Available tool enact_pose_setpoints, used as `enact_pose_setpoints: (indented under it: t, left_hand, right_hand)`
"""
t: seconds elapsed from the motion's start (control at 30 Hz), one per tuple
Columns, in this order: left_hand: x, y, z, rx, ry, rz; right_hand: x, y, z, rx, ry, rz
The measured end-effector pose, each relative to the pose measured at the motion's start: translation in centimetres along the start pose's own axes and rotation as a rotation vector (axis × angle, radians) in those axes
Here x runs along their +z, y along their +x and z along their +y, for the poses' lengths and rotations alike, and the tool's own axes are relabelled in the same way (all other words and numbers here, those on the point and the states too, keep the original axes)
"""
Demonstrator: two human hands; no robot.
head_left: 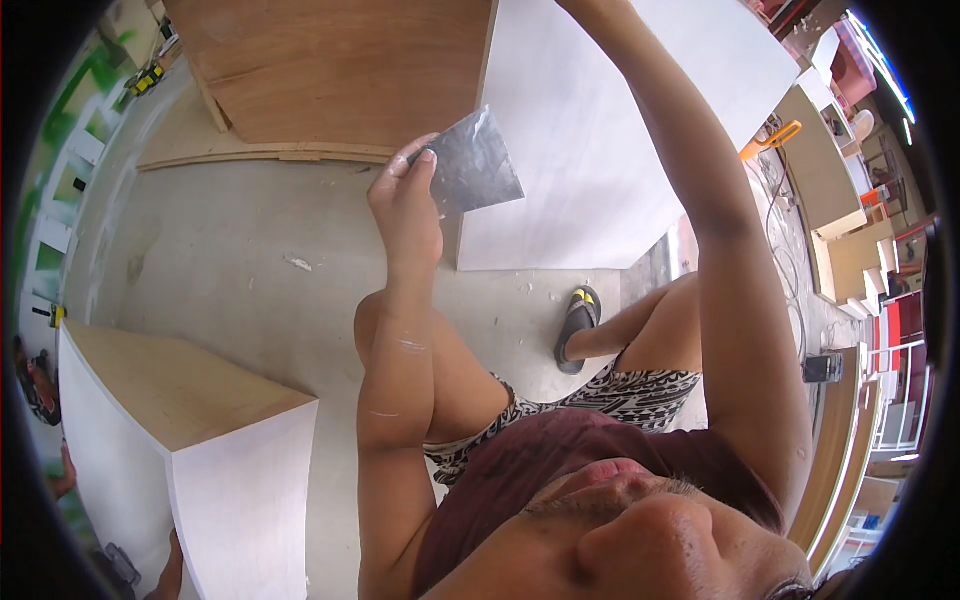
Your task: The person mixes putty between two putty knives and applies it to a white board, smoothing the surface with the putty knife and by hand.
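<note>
My left hand (408,190) is closed on the lower left edge of a thin, flat, grey square plate (478,165), with the thumb on its upper face. Whitish smears show on the plate, and on my fingers. Behind the plate stands a tall white-coated panel (570,215), apart from it as far as I can tell. My right forearm (680,130) reaches up and forward along that panel. It leaves the picture at the top edge, so my right hand and anything in it are out of sight.
A brown plywood piece (330,75) stands at the far left of the white panel. At lower left is a white box-like cabinet (240,490), with another person's arm (172,570) beside it. Cables (790,230), an orange-handled tool (780,138) and wooden parts (825,170) lie right.
</note>
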State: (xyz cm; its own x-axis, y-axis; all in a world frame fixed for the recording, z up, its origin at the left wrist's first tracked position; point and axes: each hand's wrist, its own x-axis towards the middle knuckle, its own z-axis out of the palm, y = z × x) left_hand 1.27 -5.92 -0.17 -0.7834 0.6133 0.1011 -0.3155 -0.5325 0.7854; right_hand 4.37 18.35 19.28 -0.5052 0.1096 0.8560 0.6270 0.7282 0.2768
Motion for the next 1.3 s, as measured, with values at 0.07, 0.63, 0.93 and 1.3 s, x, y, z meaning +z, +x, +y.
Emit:
enact_pose_setpoints:
  t: [0.07, 0.63, 0.93, 1.3]
  left_hand:
    - [0.1, 0.2, 0.2, 0.009, 0.009, 0.011]
    - [0.1, -0.2, 0.4, -0.013, 0.005, 0.009]
    - [-0.6, 0.1, 1.0, 0.004, 0.046, 0.049]
    - [-1.1, 0.2, 0.8, 0.055, 0.025, 0.094]
  right_hand:
    - [-0.1, 0.5, -0.1, -0.033, 0.026, 0.057]
    - [-2.3, 0.4, -0.1, 0.017, 0.085, -0.234]
    - [0.4, -5.0, -2.1, -0.143, 0.079, 0.052]
    - [0.1, -15.8, -3.1, -0.058, 0.139, -0.237]
